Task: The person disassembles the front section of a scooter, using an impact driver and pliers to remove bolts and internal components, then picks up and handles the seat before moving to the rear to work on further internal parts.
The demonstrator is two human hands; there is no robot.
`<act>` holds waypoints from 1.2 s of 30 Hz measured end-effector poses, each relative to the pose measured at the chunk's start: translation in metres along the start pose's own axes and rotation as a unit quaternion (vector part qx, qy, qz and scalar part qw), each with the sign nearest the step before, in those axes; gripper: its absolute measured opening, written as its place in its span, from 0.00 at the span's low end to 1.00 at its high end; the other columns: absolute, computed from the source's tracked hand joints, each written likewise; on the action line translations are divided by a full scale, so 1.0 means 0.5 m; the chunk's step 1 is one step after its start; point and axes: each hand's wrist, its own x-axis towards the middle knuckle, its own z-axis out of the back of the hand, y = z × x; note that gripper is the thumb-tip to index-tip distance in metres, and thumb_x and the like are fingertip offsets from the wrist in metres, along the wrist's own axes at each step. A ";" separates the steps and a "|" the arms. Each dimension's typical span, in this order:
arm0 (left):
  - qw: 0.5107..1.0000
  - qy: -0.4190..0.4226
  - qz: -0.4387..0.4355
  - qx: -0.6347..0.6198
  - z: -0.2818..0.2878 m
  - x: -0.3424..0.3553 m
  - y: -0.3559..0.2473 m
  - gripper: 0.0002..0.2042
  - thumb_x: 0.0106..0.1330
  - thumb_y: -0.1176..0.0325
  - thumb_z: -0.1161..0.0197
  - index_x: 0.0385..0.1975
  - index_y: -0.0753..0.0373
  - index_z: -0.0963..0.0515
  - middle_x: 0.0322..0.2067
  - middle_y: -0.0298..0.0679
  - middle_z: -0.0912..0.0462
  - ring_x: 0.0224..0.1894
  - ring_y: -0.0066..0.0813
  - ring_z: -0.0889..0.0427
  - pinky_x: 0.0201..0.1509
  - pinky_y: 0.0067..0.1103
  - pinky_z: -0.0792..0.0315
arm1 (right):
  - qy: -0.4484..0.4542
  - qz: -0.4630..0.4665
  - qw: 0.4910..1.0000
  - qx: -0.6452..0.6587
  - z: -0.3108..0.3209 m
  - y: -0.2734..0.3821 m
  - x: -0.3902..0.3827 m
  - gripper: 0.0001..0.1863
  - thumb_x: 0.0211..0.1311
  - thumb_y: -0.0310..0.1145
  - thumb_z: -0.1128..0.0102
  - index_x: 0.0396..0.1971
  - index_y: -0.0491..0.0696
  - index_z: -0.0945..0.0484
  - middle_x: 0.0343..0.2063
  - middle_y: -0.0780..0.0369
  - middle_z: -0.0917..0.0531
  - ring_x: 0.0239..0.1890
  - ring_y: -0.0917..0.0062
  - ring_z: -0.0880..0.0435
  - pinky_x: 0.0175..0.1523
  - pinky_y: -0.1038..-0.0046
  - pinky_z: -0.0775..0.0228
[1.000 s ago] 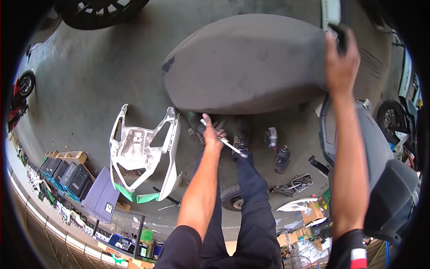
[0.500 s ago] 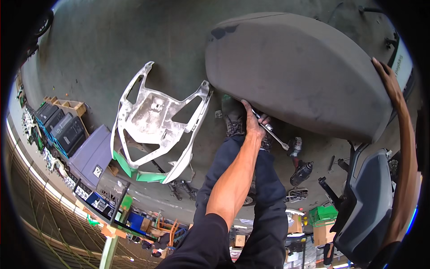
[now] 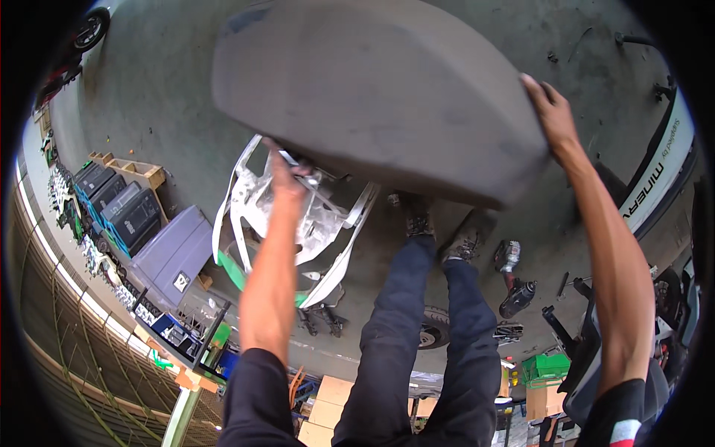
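Note:
I carry a large dark grey scooter seat (image 3: 387,97) in front of me, above the concrete floor. My right hand (image 3: 553,112) grips its right edge with the fingers on top. My left hand (image 3: 287,173) holds the seat's underside on the left, and a metal wrench (image 3: 311,179) is pinched in the same hand. Below the seat lies a white plastic scooter body panel (image 3: 313,223) on the floor. My dark trousers and shoes (image 3: 439,238) show beneath the seat.
Black batteries (image 3: 112,201) and a grey box (image 3: 175,253) line the left wall beside wooden crates (image 3: 138,170). A power drill (image 3: 515,287) and small tools lie right of my feet. A dark scooter (image 3: 655,328) stands at the right. A small wheel (image 3: 436,331) lies by my legs.
The seat has swung left and now covers the upper middle of the view. My right hand has come down onto its right edge. The white panel now lies under the seat.

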 end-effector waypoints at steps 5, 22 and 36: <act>0.999 0.015 -0.031 0.026 0.086 0.122 -0.151 0.28 0.57 0.31 0.36 0.30 0.53 0.28 0.16 0.25 0.35 0.11 0.15 0.42 0.15 0.14 0.44 | 0.030 -0.016 0.999 0.040 -0.204 0.056 0.066 0.48 0.58 0.68 0.41 0.60 0.36 0.26 0.55 0.46 0.20 0.59 0.58 0.22 0.64 0.66 0.34; 0.975 -0.147 -0.041 0.160 0.011 -0.054 -0.103 0.32 0.64 0.39 0.35 0.59 0.56 0.28 0.53 0.46 0.22 0.25 0.21 0.34 0.23 0.15 0.39 | -0.035 -0.047 0.998 -0.018 -0.098 -0.225 -0.319 0.32 0.65 0.49 0.38 0.58 0.36 0.27 0.55 0.43 0.21 0.60 0.50 0.23 0.65 0.58 0.32; 0.921 0.106 0.321 0.195 -0.141 -0.292 0.108 0.20 0.69 0.53 0.37 0.50 0.64 0.22 0.28 0.33 0.21 0.14 0.14 0.39 0.17 0.14 0.44 | -0.091 -0.366 0.925 -0.041 -0.064 -0.819 -0.866 0.56 0.51 0.34 0.22 0.73 0.37 0.52 0.65 0.44 0.30 0.68 0.55 0.30 0.72 0.63 0.40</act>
